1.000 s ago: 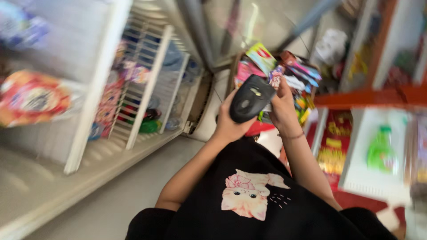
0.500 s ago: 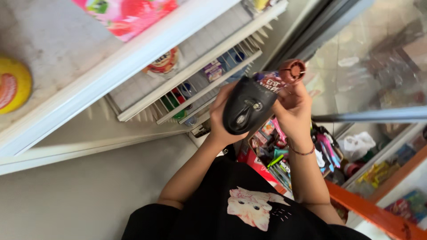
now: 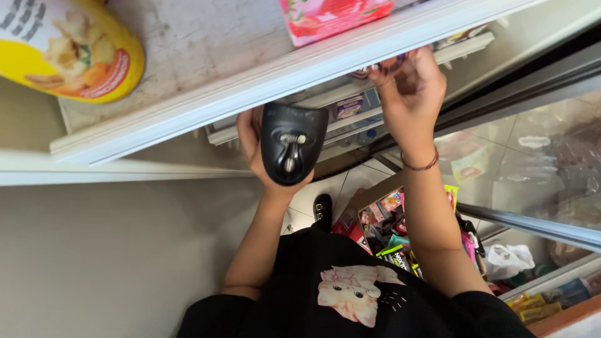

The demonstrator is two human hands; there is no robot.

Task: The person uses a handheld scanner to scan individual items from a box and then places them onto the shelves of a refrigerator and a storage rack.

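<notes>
My left hand (image 3: 253, 147) grips a black handheld device (image 3: 292, 143) with a metal spring on its underside, held up just below the white shelf edge (image 3: 263, 81). My right hand (image 3: 410, 84) reaches up to the same shelf edge, fingers pinched on a small packet (image 3: 385, 66) that is mostly hidden. A thin dark bracelet (image 3: 421, 166) circles my right wrist. I wear a black top with a pale cartoon cat print (image 3: 354, 291).
A yellow snack canister (image 3: 69, 47) and a pink packet (image 3: 335, 15) rest on the upper shelf. Lower shelves (image 3: 350, 112) hold small goods. A cardboard box of mixed packets (image 3: 388, 216) sits on the tiled floor. A metal rail (image 3: 532, 225) crosses at right.
Both hands have risen from chest height up to the white shelf edge. The view has swung upward, bringing the yellow canister and pink packet close.
</notes>
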